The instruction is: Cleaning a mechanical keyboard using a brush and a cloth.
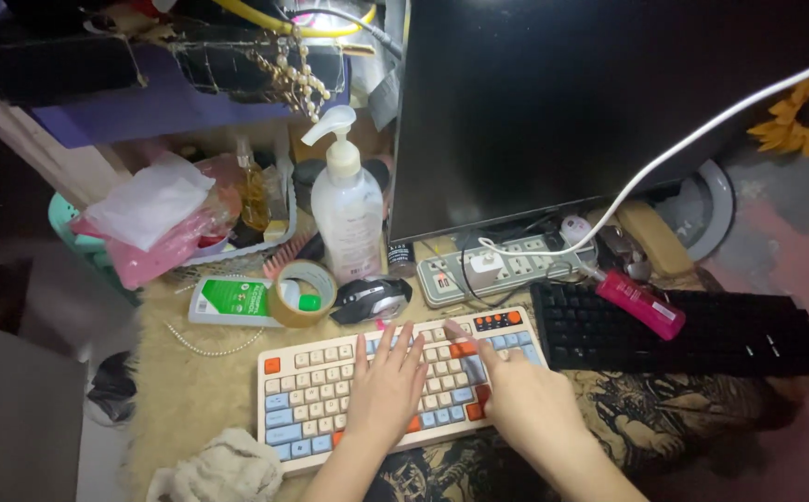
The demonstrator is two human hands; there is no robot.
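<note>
While both hands rest flat with fingers spread, holding nothing, the left hand [386, 386] and right hand [516, 395] cover the cream keyboard [330, 390] at the desk's near edge, mouse [372, 299] untouched beyond.

Single camera on my head, looking steeply down and forward over my table [190, 390], close above my left grip [388, 390] and right grip [525, 404], monitor [562, 102] just beyond them
</note>
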